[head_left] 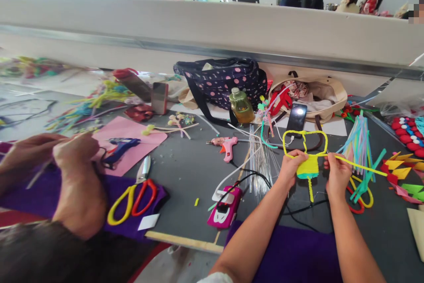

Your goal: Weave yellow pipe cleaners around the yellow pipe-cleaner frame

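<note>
A: Hands first, quick. What am I holding?

B: I see my left hand point(290, 166) pinched on the yellow pipe-cleaner figure point(308, 159), fingers closed at its left side where the loops meet the wrapped body. My right hand point(338, 172) grips the same piece from the right, clenched on the long yellow strand that runs off to the right.

A: Where does the figure sit?

B: Held up above the grey table point(185, 172), right of centre, near edge side. Two open yellow loops on top, yellow-and-teal wound body below, short yellow tail hanging down.

A: Around it?

B: Phone point(296, 117) just beyond the loops, leaning at a cream tote bag point(331, 93). Bundle of pastel pipe cleaners point(359, 141) to the right. Pink glue gun point(227, 145) to the left, thin wires point(261, 159) between. Pink toy car point(225, 208) near and left of my left forearm. Purple cloth point(294, 252) under my arms.

A: Anyone else?

B: A co-worker's hands point(71, 152) at far left, over a pink sheet point(132, 137) with a blue glue gun point(121, 146). Scissors point(135, 197) with yellow and red handles lie near them. Can't tell what those hands hold.
</note>
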